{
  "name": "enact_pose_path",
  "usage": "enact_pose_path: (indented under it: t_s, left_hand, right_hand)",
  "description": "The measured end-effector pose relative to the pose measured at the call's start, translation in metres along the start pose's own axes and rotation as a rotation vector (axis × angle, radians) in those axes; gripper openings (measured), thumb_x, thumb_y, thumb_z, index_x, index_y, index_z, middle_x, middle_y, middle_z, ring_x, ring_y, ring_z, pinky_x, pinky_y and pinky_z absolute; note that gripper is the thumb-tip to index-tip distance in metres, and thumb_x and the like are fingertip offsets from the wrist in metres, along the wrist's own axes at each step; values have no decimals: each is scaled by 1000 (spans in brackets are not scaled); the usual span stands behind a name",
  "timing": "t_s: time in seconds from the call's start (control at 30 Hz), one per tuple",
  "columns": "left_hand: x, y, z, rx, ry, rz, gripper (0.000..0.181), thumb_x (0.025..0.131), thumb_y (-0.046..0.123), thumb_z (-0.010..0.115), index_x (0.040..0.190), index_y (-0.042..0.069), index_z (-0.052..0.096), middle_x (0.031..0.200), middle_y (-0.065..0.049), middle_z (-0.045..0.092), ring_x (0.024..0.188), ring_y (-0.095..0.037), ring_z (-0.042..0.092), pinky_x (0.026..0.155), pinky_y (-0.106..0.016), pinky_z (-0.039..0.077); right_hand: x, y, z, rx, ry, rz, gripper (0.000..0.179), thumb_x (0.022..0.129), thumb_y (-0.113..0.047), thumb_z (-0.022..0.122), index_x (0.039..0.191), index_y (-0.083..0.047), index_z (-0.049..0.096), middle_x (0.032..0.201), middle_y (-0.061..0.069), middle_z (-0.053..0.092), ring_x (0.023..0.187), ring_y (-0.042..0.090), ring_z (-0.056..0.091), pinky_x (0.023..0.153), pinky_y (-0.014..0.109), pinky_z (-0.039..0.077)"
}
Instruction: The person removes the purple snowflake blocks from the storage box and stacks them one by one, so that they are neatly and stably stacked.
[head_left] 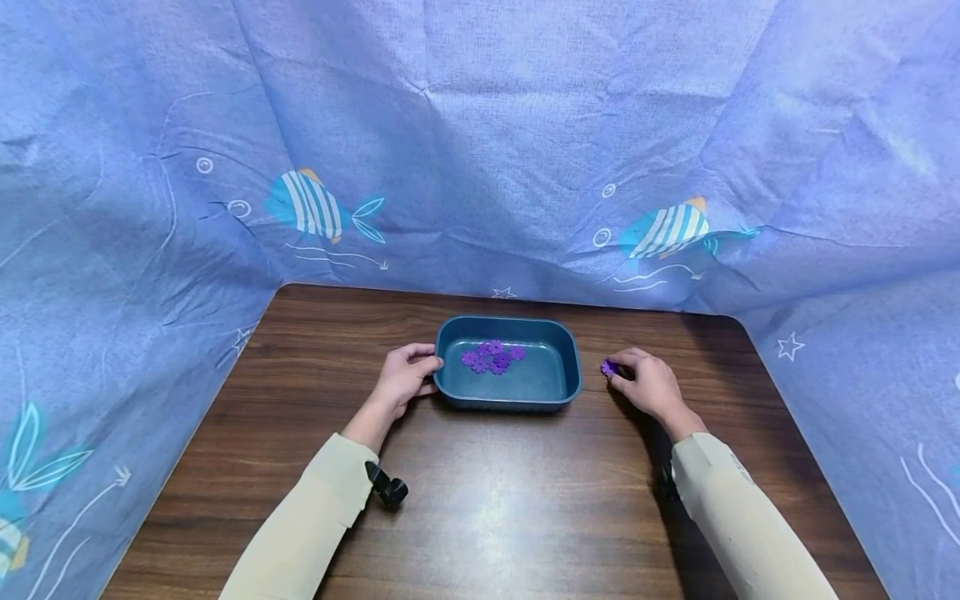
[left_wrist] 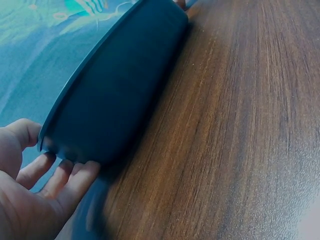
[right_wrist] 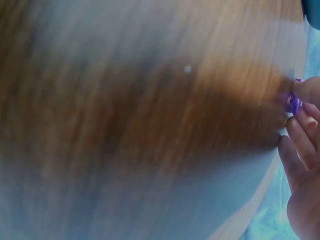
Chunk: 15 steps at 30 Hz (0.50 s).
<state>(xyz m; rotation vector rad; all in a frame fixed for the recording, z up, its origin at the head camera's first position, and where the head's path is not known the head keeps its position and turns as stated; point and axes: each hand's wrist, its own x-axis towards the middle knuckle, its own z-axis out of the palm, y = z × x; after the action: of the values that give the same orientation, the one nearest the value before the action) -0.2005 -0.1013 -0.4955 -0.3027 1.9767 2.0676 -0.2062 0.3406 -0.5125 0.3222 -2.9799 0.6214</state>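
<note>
Wood [head_left: 591,337] separates the tray's edge [head_left: 577,367] from the right fingers' [head_left: 632,359] purple piece [head_left: 608,367].

Brown wood-grain table [head_left: 510,492] whose near edge is cut off, its grain blurred in right wrist view, purple flower-shaped piece [head_left: 607,367] partly hidden by right hand [head_left: 649,385]

Purple piece [right_wrist: 295,104], seemingly in hand [right_wrist: 304,150]

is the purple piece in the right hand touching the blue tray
Apart: the head view shows bare brown tabletop between the purple piece and the blue tray.
</note>
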Motion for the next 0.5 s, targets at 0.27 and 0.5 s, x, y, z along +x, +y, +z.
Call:
enact_pose_path:
  t_s: [0.27,0.5]
  left_hand:
    - [1,-1,0,-1,-10,1,42,96,7,67,137,-1,60,132,-26,63,108,-27,68,82,-36,64]
    - [0,0,0,15,2,-2,40,96,8,67,135,1,62,128,-23,65,105,-25,69,80,-37,65]
  right_hand:
    - [1,-1,-2,-3,-1,-8,36,91,-15,73,126,-5,72,124,15,70,117,42,64,99,62,49]
    - [2,-2,-3,-1,-21,-4,38,92,-16,73,129,-5,70,126,16,69,118,42,63,100,62,49]
